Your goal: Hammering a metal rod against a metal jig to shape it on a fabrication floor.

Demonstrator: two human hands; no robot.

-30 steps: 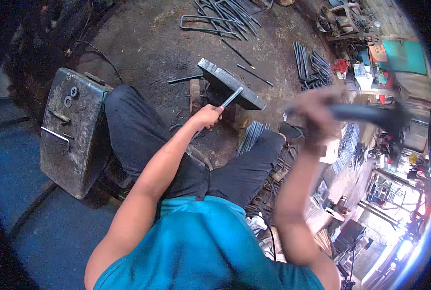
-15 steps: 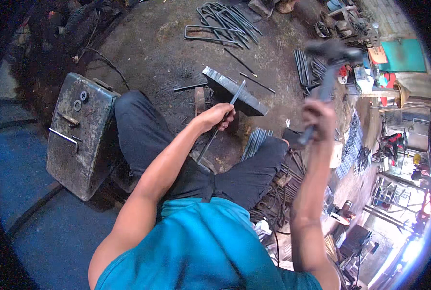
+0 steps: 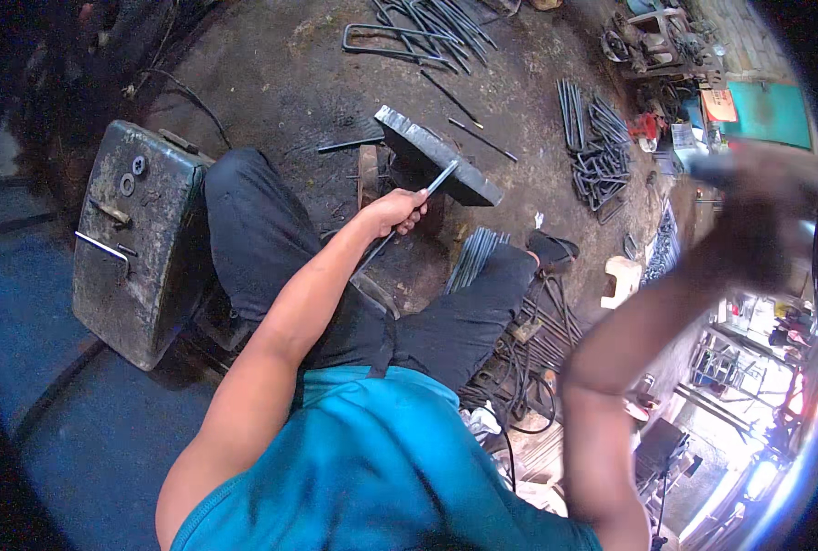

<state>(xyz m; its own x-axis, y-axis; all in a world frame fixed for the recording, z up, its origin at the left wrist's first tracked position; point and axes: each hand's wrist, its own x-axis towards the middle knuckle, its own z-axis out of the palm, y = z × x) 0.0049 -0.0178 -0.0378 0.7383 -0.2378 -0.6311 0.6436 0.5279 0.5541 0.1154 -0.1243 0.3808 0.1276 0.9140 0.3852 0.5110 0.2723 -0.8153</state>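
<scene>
My left hand (image 3: 398, 211) is closed round a thin metal rod (image 3: 442, 176). The rod's upper end rests on the edge of a thick steel block (image 3: 438, 150) that serves as an anvil, and its lower part runs back toward my lap. My right hand (image 3: 765, 216) is raised high at the far right, dark and smeared by motion. It grips a hammer, of which a blurred handle end (image 3: 710, 171) shows; the head cannot be made out.
At my left stands a worn metal box (image 3: 138, 266) with washers and a bent rod on top. Bent rods lie in piles, one at the top (image 3: 432, 32), another at right (image 3: 602, 151). Straight rods (image 3: 476, 257) lie by my right leg.
My right hand has swung up and outward to the right with the hammer. The left hand still holds the rod against the block; the whole view has shifted slightly.
</scene>
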